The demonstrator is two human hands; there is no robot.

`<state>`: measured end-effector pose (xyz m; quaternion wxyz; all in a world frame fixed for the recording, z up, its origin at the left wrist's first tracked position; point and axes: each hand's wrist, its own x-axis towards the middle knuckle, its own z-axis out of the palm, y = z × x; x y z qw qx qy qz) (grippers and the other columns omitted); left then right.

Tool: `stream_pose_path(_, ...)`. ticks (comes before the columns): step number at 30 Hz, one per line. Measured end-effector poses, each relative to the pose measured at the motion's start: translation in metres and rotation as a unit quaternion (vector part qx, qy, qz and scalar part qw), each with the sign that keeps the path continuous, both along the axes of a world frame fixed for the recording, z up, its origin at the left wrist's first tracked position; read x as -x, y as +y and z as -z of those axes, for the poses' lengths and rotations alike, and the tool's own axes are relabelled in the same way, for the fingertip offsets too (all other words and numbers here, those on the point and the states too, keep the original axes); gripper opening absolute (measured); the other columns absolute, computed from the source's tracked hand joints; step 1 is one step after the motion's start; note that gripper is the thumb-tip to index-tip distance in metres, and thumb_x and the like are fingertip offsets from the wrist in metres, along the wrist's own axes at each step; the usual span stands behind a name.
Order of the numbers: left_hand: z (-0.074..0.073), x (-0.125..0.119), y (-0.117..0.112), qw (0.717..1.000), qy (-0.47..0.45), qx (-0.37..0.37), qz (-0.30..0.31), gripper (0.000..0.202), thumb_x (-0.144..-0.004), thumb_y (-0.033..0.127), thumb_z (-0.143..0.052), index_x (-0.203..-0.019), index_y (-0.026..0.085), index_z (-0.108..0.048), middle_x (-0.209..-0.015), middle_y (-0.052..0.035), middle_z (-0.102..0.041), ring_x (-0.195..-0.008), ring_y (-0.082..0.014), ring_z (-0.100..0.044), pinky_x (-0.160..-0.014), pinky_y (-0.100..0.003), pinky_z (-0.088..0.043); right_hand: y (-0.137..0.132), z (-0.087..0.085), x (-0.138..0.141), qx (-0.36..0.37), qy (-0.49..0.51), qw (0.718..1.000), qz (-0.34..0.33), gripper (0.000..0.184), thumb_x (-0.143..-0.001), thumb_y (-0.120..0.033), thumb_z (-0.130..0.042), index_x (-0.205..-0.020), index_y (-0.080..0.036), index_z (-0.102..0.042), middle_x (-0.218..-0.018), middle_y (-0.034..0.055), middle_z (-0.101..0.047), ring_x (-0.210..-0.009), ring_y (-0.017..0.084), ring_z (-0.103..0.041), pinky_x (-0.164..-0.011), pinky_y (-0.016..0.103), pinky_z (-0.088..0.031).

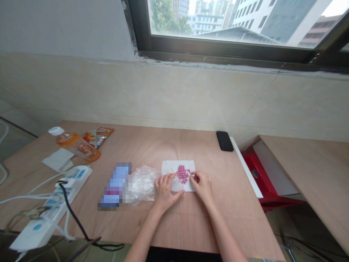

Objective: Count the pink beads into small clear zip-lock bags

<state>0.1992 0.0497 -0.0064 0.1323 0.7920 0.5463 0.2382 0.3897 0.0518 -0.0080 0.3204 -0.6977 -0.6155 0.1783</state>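
Note:
A white paper napkin [170, 168] lies on the wooden table [191, 225], with a heap of small pink beads [183, 173] on it. My left hand [165, 189] rests on the napkin's left part, fingers curled with the tips near the beads. My right hand [201, 183] sits at the napkin's right edge, fingers bent and pinched together beside the beads; what is between them is too small to see. A pile of clear small plastic bags [143, 183] lies just left of my left hand.
A blurred blue-and-white packet [116, 185] lies left of the bags. Further left are a white power strip [51, 205] with cables, an orange drink bottle [77, 145], snack packets [98, 135] and a folded tissue [57, 159]. A black phone [224, 141] lies at the back. A red box [261, 182] stands to the right.

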Motion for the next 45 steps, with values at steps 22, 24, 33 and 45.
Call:
stream_pose_path(22, -0.004, -0.006, -0.001, 1.0, -0.014, 0.001, -0.001, 0.061, -0.071, 0.047, -0.065, -0.124, 0.023, -0.047, -0.12, -0.007, -0.056, -0.112, -0.0271, -0.047, -0.1, -0.046, -0.026, 0.008, -0.007, 0.005, -0.011, 0.064, 0.997, -0.03, 0.028, -0.083, -0.041, -0.052, -0.082, -0.019, -0.069, -0.066, 0.0019, -0.063, -0.059, 0.014, -0.054, -0.059, 0.025, -0.036)
stream_pose_path(24, -0.005, -0.009, 0.0, 1.0, -0.021, 0.004, 0.0, 0.06, -0.071, 0.045, -0.066, -0.124, 0.023, -0.047, -0.12, -0.0072, -0.056, -0.112, -0.0268, -0.048, -0.099, -0.046, -0.027, 0.006, -0.008, 0.008, -0.014, 0.102, 0.992, -0.067, 0.027, -0.083, -0.041, -0.053, -0.082, -0.018, -0.069, -0.069, 0.0025, -0.065, -0.057, 0.014, -0.053, -0.057, 0.024, -0.038)
stream_pose_path(33, 0.005, -0.014, 0.006, 0.998, -0.052, -0.003, -0.028, 0.06, -0.069, 0.043, -0.068, -0.122, 0.023, -0.049, -0.117, -0.0069, -0.058, -0.11, -0.0271, -0.05, -0.098, -0.045, -0.03, 0.012, 0.001, -0.002, -0.012, 0.075, 0.996, -0.044, 0.024, -0.083, -0.033, -0.053, -0.094, -0.019, -0.069, -0.073, 0.0021, -0.066, -0.061, 0.015, -0.055, -0.062, 0.025, -0.039)
stream_pose_path(45, 0.002, -0.014, 0.004, 0.999, -0.042, 0.013, -0.02, 0.064, -0.067, 0.044, -0.07, -0.124, 0.025, -0.048, -0.119, -0.0063, -0.057, -0.111, -0.0267, -0.049, -0.099, -0.044, -0.027, 0.032, 0.006, -0.008, 0.01, -0.035, 0.998, -0.051, 0.021, -0.083, -0.032, -0.051, -0.085, -0.021, -0.069, -0.072, 0.0021, -0.065, -0.068, 0.016, -0.058, -0.069, 0.026, -0.035)
